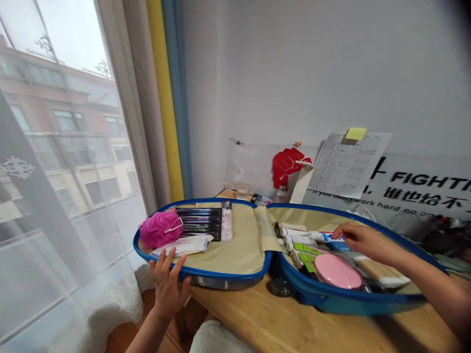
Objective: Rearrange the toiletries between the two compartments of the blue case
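Note:
A blue suitcase [206,280] lies open flat on a wooden table [279,318]. My left hand [167,284] rests on the front rim of its left half, fingers spread and open. That half holds a pink bath pouf [160,228], a white packet [187,244], dark packaged toothbrushes [200,223] and a clear bottle [226,220]. My right hand [362,240] reaches into the right half with fingers curled down onto a toothpaste tube [324,236]. Near it lie several white tubes [294,231], green-labelled tubes [307,250] and a pink round case [337,271].
A window with a sheer curtain [55,220] fills the left. Behind the suitcase stand a small glass [243,190], a red fist cutout [289,164], a small bottle [281,194] and papers [346,164] with a yellow sticky note [355,133] on the wall.

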The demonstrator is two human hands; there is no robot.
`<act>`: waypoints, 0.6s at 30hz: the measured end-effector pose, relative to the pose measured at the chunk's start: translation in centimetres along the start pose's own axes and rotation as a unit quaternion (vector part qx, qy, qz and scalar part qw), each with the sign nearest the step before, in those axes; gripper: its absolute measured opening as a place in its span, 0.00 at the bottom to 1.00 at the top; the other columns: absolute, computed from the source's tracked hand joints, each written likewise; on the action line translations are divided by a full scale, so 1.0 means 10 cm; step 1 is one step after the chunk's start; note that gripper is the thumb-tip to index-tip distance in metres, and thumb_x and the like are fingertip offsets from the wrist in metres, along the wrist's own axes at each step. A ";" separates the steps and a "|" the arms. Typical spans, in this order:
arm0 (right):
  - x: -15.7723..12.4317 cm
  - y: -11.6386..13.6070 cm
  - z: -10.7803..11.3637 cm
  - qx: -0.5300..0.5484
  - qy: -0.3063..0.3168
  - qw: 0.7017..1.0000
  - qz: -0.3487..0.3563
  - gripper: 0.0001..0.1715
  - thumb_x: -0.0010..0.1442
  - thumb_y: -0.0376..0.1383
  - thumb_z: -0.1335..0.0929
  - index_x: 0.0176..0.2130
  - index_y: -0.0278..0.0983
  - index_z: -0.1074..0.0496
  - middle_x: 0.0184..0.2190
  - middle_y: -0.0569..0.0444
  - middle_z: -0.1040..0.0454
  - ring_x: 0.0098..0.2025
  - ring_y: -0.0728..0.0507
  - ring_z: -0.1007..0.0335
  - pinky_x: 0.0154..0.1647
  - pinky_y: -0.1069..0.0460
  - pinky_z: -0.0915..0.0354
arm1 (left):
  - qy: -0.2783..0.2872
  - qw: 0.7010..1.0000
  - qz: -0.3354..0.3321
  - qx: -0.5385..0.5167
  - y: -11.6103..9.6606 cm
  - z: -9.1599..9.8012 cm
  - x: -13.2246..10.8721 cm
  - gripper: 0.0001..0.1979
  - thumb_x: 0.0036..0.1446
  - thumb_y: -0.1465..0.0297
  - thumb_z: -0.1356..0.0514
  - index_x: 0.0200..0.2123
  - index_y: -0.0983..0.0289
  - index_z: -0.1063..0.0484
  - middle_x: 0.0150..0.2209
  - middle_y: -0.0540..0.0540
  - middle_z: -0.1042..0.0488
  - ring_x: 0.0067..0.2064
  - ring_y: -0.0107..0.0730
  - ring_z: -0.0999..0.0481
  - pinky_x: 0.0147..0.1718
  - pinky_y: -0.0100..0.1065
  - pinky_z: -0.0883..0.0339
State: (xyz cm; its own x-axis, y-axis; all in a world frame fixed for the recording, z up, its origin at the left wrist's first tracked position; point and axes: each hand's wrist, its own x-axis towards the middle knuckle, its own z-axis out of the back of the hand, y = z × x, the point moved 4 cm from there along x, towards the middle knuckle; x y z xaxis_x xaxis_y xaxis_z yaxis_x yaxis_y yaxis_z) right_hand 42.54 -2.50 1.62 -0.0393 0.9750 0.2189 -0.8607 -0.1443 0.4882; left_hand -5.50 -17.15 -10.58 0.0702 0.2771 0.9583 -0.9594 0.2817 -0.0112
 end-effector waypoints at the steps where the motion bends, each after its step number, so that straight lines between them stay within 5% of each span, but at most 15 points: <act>1: -0.03 0.01 -0.03 -0.008 0.040 0.999 0.003 0.17 0.62 0.46 0.36 0.28 0.39 0.30 0.27 0.57 0.28 0.28 0.53 0.36 0.36 0.53 0.35 | 0.000 1.000 0.001 0.000 0.00 0.00 0.00 0.28 0.62 0.68 0.50 0.65 0.58 0.49 0.67 0.60 0.50 0.68 0.48 0.55 0.63 0.55 0.65; 3: -0.10 0.06 -0.09 -0.013 0.132 0.991 0.002 0.17 0.60 0.47 0.35 0.29 0.38 0.29 0.30 0.55 0.26 0.32 0.50 0.33 0.42 0.50 0.35 | 0.001 1.000 0.006 0.001 0.00 0.00 0.00 0.28 0.62 0.68 0.50 0.65 0.58 0.48 0.67 0.60 0.49 0.68 0.48 0.55 0.63 0.56 0.65; 7: -0.21 0.17 -0.11 0.001 0.220 0.975 -0.015 0.20 0.50 0.50 0.30 0.37 0.39 0.26 0.41 0.49 0.24 0.43 0.44 0.29 0.51 0.43 0.38 | -0.004 1.000 -0.003 -0.002 -0.01 0.01 0.02 0.28 0.62 0.68 0.50 0.65 0.58 0.48 0.67 0.60 0.49 0.68 0.48 0.55 0.64 0.55 0.65; 13: -0.24 0.20 -0.11 0.017 0.247 0.968 -0.041 0.26 0.36 0.50 0.27 0.37 0.44 0.24 0.42 0.46 0.24 0.45 0.38 0.28 0.52 0.44 0.38 | 0.003 1.000 0.000 0.001 0.00 0.00 0.00 0.28 0.62 0.68 0.50 0.65 0.58 0.49 0.67 0.60 0.50 0.68 0.48 0.55 0.64 0.55 0.65; 18: -0.20 0.12 -0.11 0.010 0.258 0.965 -0.048 0.26 0.40 0.53 0.29 0.37 0.41 0.26 0.34 0.49 0.25 0.36 0.44 0.31 0.46 0.44 0.37 | 0.004 1.000 0.009 0.005 0.02 0.00 -0.03 0.27 0.62 0.67 0.49 0.64 0.58 0.47 0.66 0.61 0.48 0.68 0.49 0.54 0.63 0.56 0.64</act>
State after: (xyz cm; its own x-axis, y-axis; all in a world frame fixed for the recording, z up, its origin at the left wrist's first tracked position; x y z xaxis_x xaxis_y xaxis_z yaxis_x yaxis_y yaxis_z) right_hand 40.99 -4.49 0.83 -0.2128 0.9374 -0.2757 -0.8633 -0.0482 0.5024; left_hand -5.72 -17.14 -10.90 0.0543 0.2890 0.9558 -0.9634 0.2669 -0.0260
